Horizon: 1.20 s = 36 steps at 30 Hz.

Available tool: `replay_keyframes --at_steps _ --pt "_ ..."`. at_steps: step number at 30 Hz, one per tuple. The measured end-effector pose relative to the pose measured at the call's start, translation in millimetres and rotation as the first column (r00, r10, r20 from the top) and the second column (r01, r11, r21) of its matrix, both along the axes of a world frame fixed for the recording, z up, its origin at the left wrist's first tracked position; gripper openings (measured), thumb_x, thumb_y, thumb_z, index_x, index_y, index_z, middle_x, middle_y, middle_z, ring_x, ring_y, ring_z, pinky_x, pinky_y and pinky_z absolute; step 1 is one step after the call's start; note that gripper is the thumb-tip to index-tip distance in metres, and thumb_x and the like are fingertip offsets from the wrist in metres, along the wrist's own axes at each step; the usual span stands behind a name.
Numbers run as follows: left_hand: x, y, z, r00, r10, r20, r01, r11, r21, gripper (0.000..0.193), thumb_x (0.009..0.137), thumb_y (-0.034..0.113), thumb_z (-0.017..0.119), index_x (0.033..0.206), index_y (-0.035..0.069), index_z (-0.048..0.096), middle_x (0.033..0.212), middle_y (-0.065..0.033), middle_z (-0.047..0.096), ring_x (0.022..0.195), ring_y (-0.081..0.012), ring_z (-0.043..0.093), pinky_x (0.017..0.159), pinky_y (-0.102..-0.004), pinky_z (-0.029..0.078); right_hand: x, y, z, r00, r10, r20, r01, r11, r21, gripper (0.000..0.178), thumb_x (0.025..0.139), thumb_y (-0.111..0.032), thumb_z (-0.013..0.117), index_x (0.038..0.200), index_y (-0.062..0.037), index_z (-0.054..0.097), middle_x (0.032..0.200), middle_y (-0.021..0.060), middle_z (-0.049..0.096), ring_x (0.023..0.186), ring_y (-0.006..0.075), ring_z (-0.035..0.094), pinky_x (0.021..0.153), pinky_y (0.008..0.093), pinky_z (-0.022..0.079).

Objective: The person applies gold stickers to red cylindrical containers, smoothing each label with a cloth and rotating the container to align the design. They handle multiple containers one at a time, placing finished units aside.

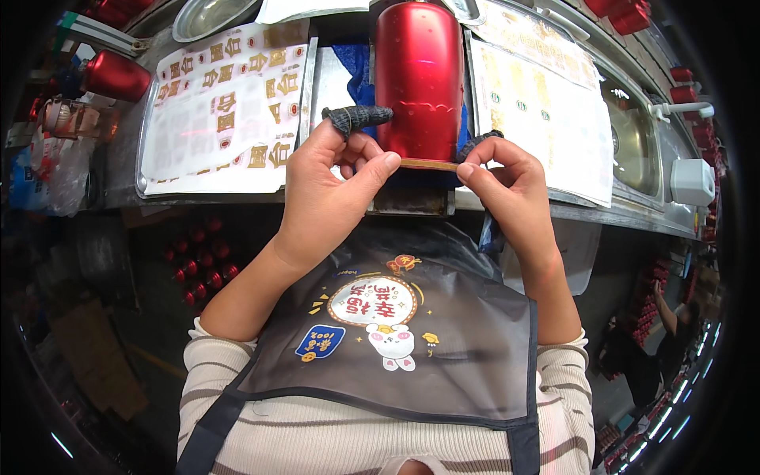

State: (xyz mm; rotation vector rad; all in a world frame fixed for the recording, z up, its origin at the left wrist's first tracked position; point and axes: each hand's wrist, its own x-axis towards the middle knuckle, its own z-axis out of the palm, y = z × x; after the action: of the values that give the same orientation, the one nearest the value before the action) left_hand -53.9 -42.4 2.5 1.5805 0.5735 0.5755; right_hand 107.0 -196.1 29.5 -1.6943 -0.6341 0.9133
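Note:
A glossy red metallic bottle (418, 79) lies in front of me on a blue cloth (354, 67), its near end toward me. Across that near end runs a thin golden-brown strip (428, 165). My left hand (328, 170) pinches the strip's left end between thumb and fingers. Its index finger, in a dark knitted finger cover (356, 119), reaches to the bottle's left side. At the strip's right end, my right hand (511, 178) is closed in a pinch, with another dark finger cover (477, 145) on its index finger. Small drops or marks show on the bottle.
Sheets of gold decals (229, 103) lie in a metal tray on the left, and more decal sheets (534, 103) on the right. Beyond those are a steel sink (633, 142) and a white jug (693, 182). Another red bottle (117, 75) is at far left. A person (653, 340) is at far right.

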Motion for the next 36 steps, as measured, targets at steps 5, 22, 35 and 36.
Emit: replay_keyframes --at_steps 5,22,35,36 --pt "-1 7 -11 1.000 0.030 -0.005 -0.030 0.998 0.047 0.029 0.087 0.005 0.073 0.114 0.003 0.064 0.079 0.0034 0.065 0.070 -0.0021 0.053 0.062 -0.0208 0.040 -3 2 -3 0.999 -0.038 0.021 0.038 0.999 0.019 0.010 0.088 -0.008 0.065 0.081 -0.0052 0.059 0.072 -0.0071 0.054 0.056 -0.0025 0.038 0.049 0.0185 0.025" --pt "16 -5 -19 0.984 -0.116 0.138 0.115 0.993 0.011 0.077 0.087 0.012 0.074 0.148 -0.004 0.030 0.147 -0.0197 0.040 0.137 -0.0261 0.039 0.114 -0.0375 0.031 -14 9 -19 0.971 -0.116 0.210 0.122 0.992 -0.015 0.031 0.083 -0.020 0.082 0.077 -0.0013 0.059 0.076 -0.0032 0.054 0.058 -0.0010 0.042 0.050 0.0169 0.030" --pt "17 -12 -26 0.993 -0.013 0.121 -0.015 0.974 0.225 0.070 0.081 0.028 0.080 0.134 -0.004 0.046 0.123 -0.0201 0.058 0.113 -0.0365 0.052 0.100 -0.0452 0.039 -16 10 -16 0.984 -0.088 0.153 0.085 0.996 0.021 0.027 0.089 -0.019 0.075 0.082 -0.0022 0.054 0.077 -0.0021 0.052 0.059 -0.0011 0.043 0.050 0.0167 0.030" --pt "18 -16 -25 0.992 -0.016 0.126 -0.011 0.978 0.209 0.071 0.081 0.029 0.079 0.135 -0.003 0.045 0.124 -0.0203 0.057 0.115 -0.0392 0.049 0.103 -0.0483 0.035 -17 11 -16 0.984 -0.087 0.154 0.082 0.996 0.034 0.027 0.089 -0.018 0.075 0.082 -0.0023 0.054 0.077 -0.0023 0.052 0.059 -0.0011 0.043 0.050 0.0166 0.030"
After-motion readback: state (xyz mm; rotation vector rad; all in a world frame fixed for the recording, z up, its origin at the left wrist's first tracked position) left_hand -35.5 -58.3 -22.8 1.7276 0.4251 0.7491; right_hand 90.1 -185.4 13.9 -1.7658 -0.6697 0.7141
